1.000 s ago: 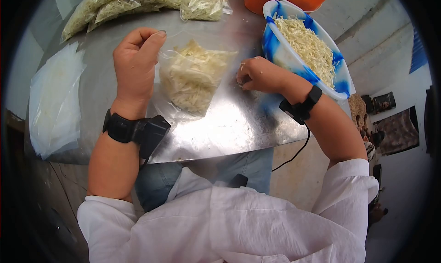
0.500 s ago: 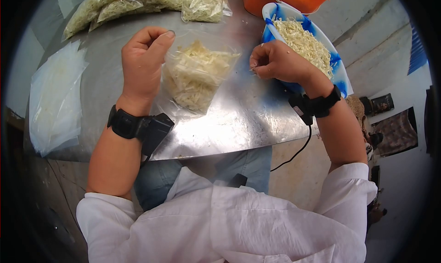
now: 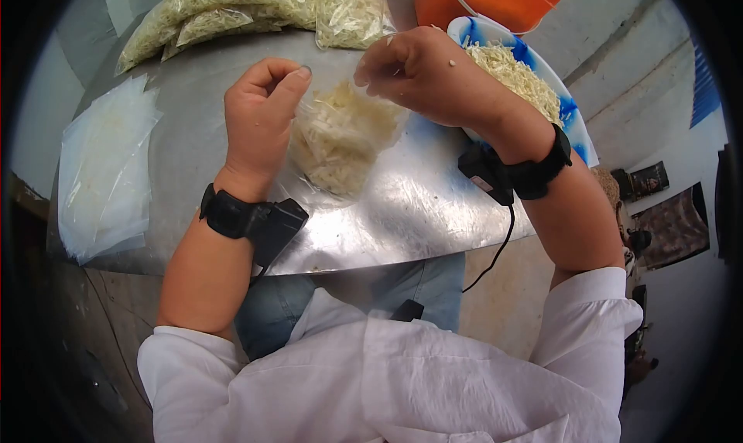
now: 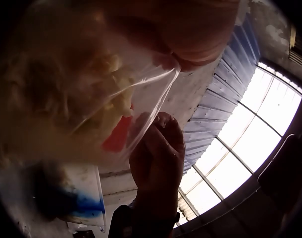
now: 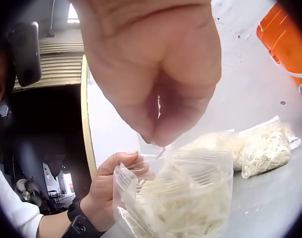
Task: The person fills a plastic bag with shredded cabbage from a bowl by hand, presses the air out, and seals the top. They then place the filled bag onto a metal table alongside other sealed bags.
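A clear bag (image 3: 340, 149) partly filled with pale shreds hangs above the metal table, its top edge pinched by the left hand (image 3: 263, 122). Thumb and curled fingers hold one side of that edge, also visible in the right wrist view, where the bag (image 5: 183, 203) has ridged lines near its top. Over the other side of the bag's top is the right hand (image 3: 441, 79), palm down. Its fingertips meet around a thin pale shred in the right wrist view (image 5: 156, 74). Small bits cling to its back.
Filled bags (image 3: 232, 6) lie along the table's far edge. Flat empty bags (image 3: 108, 172) are stacked at the left. A blue-and-white basin (image 3: 576, 129) of shreds stands at the right, beside an orange bucket (image 3: 487, 2).
The right hand has moved left and away from the body, from beside the basin to over the bag's top. The left hand and the bag have shifted slightly right.
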Motion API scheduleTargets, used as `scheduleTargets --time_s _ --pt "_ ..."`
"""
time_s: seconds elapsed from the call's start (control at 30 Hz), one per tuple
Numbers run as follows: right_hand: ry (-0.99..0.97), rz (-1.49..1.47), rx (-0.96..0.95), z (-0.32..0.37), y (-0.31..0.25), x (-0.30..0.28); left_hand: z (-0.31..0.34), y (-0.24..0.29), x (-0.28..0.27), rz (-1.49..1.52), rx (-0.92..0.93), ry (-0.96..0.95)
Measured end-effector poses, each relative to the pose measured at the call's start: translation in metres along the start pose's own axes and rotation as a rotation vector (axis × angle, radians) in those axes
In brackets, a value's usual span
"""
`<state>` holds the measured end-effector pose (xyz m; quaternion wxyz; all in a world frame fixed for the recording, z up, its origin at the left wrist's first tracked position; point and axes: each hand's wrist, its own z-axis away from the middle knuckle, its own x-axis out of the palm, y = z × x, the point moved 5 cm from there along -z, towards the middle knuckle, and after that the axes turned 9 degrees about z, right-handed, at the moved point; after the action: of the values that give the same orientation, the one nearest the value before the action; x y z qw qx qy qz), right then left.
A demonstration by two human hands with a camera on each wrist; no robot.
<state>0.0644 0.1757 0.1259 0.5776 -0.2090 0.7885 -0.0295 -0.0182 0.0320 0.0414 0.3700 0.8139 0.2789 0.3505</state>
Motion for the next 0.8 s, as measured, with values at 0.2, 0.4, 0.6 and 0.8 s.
scheduleTargets --time_s 0.2,0.4,0.6,0.8 --pt "0.010 0.058 0.102 0.002 0.003 -0.011 0.000 0.000 0.001 0.026 0.024 -0.006" --pt "0.155 0.169 0.297 0.030 0.042 -0.013 -0.001 0.001 0.002 0.023 0.038 0.000" --pt "0.191 -0.057 0.144 0.044 0.044 -0.005 0.000 -0.003 0.001 0.042 0.019 -0.007" --pt "0.068 0.147 -0.007 0.025 0.004 -0.002 0.000 -0.003 0.002 0.020 0.014 -0.003"
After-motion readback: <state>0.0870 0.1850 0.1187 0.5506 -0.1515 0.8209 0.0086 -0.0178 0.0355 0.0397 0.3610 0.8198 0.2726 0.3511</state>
